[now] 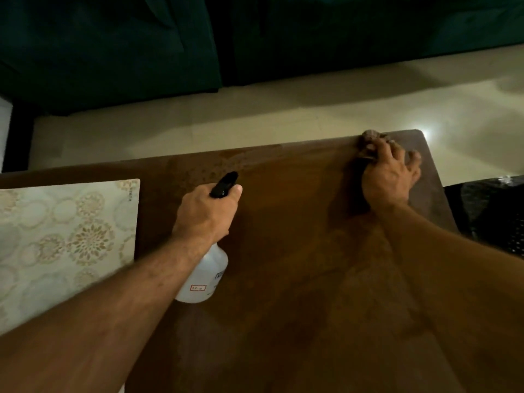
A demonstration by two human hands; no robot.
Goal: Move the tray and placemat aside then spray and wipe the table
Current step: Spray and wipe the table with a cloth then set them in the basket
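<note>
The brown wooden table (283, 279) fills the lower view, with wet droplets near its far edge. My left hand (207, 214) grips a clear spray bottle (207, 276) by its black trigger head, held above the table's middle. My right hand (388, 177) presses a brownish cloth (368, 140) onto the table at the far right corner, fingers spread and curled over it. The patterned placemat (65, 242), pale with round floral motifs, lies at the table's left side. No tray is in view.
Beyond the table's far edge lies a pale tiled floor (255, 120), then a dark green sofa (113, 46). A dark woven object (493, 211) stands just right of the table.
</note>
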